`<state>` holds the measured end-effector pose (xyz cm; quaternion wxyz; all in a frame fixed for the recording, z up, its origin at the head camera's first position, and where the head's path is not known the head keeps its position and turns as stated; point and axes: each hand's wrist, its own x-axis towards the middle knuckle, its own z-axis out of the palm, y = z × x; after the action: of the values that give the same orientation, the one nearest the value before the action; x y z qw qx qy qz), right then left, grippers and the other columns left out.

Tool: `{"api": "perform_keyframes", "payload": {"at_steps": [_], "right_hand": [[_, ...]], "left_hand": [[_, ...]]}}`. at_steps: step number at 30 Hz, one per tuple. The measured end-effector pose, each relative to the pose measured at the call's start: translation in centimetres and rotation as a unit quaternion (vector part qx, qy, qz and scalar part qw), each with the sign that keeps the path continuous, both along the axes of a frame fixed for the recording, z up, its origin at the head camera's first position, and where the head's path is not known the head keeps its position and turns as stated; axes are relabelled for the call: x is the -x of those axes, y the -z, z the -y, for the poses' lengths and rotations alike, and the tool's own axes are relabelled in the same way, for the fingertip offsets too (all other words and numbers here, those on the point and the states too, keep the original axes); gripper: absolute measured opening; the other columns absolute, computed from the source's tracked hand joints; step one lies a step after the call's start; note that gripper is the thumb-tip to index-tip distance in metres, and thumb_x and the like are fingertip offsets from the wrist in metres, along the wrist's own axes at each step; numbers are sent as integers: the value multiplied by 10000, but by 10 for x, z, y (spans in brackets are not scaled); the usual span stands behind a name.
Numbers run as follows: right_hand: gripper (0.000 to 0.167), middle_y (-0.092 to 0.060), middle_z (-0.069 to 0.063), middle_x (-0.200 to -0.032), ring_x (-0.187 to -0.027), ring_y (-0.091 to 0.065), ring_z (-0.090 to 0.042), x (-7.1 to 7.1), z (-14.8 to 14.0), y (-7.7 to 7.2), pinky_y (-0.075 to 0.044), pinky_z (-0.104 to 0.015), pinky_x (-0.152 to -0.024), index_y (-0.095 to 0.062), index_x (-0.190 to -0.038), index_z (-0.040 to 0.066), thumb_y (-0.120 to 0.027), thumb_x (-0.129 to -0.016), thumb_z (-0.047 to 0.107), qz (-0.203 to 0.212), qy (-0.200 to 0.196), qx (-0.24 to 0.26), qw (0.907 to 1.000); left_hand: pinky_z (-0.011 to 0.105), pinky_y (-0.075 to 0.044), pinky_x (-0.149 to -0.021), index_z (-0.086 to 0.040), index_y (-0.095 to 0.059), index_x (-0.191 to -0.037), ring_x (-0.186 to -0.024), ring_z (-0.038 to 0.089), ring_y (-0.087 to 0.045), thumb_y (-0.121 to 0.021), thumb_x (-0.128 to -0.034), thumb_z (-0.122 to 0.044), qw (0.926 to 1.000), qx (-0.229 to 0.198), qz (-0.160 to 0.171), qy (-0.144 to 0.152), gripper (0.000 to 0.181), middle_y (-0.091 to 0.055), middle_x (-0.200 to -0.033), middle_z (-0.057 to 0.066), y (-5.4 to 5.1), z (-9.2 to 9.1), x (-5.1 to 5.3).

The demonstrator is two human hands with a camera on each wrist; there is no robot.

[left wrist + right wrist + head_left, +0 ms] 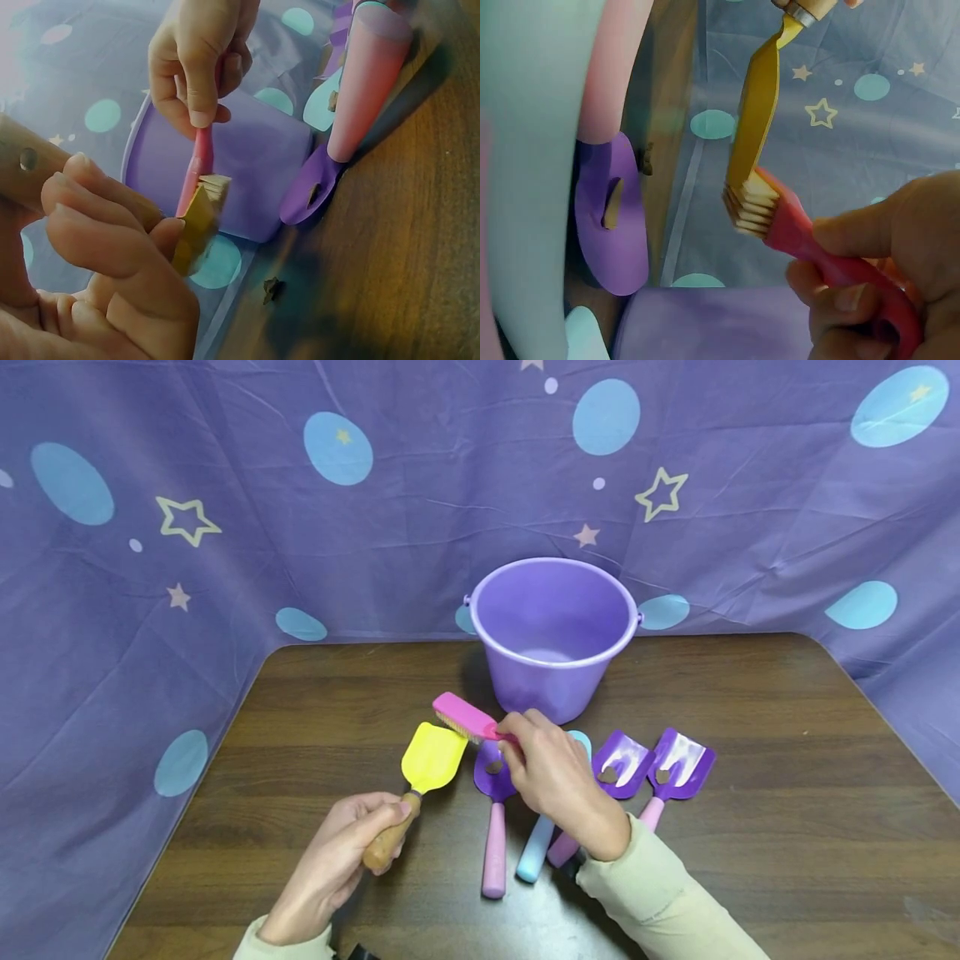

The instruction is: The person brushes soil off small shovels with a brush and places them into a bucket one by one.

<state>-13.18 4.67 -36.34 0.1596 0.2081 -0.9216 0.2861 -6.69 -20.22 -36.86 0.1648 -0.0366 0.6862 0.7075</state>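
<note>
Left hand (pixel 352 831) grips the yellow shovel (pixel 429 770); right hand (pixel 551 768) grips the brush (pixel 463 713). Its bristles (pixel 751 211) meet the blade's (pixel 755 105) far tip.

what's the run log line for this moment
left hand: grips yellow shovel | right hand: holds pink brush, bristles at shovel's blade | purple bucket: upright on table

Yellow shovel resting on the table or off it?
Off: the left hand grips its wooden handle, and in the right wrist view the yellow blade shows against the curtain, apart from the tabletop.
</note>
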Motion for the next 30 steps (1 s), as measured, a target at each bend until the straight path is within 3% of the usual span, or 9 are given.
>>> {"api": "perform_keyframes", "payload": {"at_steps": [4, 11, 15, 22, 30], "right_hand": [[115, -563, 64, -840, -645, -516, -113, -2, -1, -5, -448, -314, -556, -678, -991, 183, -665, -880, 155, -205, 90, 334, 9992], [114, -582, 66, -861, -672, -522, -115, -7, -4, -16, -461, -335, -595, -680, -996, 179, -664, -883, 175, -510, 15, 720, 9961], [122, -579, 62, -857, -667, -508, -118, -9, -5, -20, -444, -325, -586, -681, -1004, 170, -669, -883, 170, -527, -18, 847, 9950], [129, -570, 77, -864, -677, -504, -112, -11, -5, -22, -433, -305, -593, -678, -1021, 181, -655, -894, 185, -451, -89, 890, 9950], [126, -595, 49, -873, -684, -534, -147, -10, -6, -24, -447, -329, -611, -684, -1013, 152, -663, -891, 172, -567, -127, 1002, 9933]], "left_hand": [[207, -415, -466, 47, -595, -927, -570, 117, -524, -555, -913, -126, 10000, -83, -35, 38, 178, -554, -690, 45, -1, -1, 2], [223, -449, -483, 116, -558, -1019, -539, 119, -545, -555, -927, -144, 9999, 133, -81, 26, 276, -630, -700, 85, -7, -7, 10], [237, -467, -478, 130, -536, -1048, -529, 137, -557, -577, -899, -110, 9990, 397, -42, -222, 285, -652, -725, 112, -12, -11, 15], [238, -435, -482, 67, -560, -1019, -656, 200, -609, -647, -857, -85, 9867, 1377, -157, -851, 239, -647, -727, 89, -14, -13, 21], [280, -523, -543, 79, -552, -1145, -591, 162, -608, -643, -879, -86, 9774, 1826, -610, -872, 326, -631, -737, 79, -23, -3, 26]]}}
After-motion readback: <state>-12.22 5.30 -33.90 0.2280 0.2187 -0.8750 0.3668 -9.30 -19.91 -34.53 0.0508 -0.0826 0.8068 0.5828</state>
